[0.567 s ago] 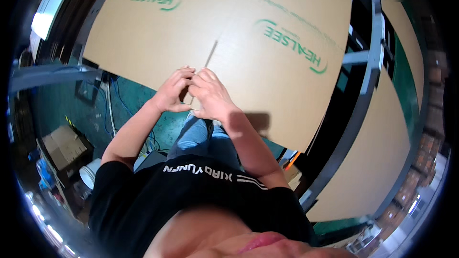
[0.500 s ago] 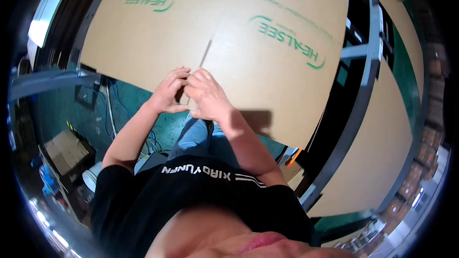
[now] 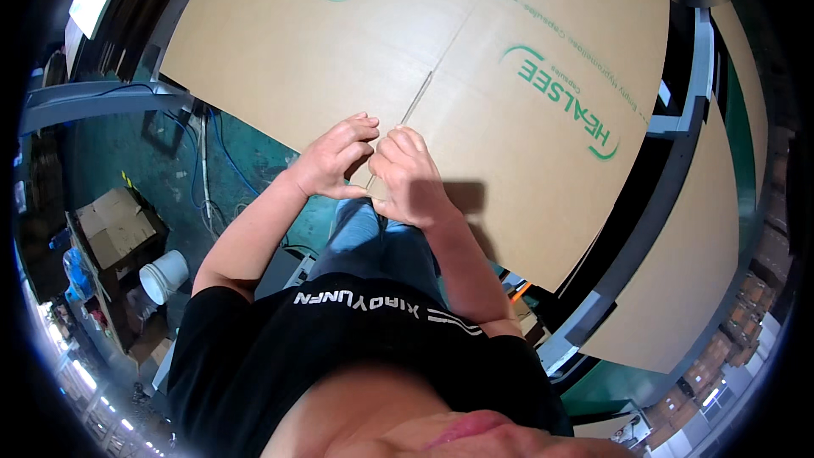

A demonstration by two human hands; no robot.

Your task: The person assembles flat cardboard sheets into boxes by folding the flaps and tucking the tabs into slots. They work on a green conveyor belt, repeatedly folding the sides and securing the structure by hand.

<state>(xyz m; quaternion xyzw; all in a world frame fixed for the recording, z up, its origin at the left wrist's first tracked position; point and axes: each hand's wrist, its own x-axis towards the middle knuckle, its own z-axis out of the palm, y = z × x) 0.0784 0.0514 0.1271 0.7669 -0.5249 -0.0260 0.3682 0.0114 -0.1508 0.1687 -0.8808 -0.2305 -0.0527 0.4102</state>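
Workshop floor below is green, with a white bucket (image 3: 165,276) and a small box (image 3: 114,225) off to the person's left. Big flat cardboard sheet (image 3: 475,119) lies on a metal frame (image 3: 653,203), slit running to its near edge. Both hands meet right at that slit's end, probably to work the flap. Left hand (image 3: 333,159) curls with fingertips on the edge; right hand (image 3: 411,176) is half-closed, pinching there. Grip is hard to confirm. Forearms angle inward, wrists bent.
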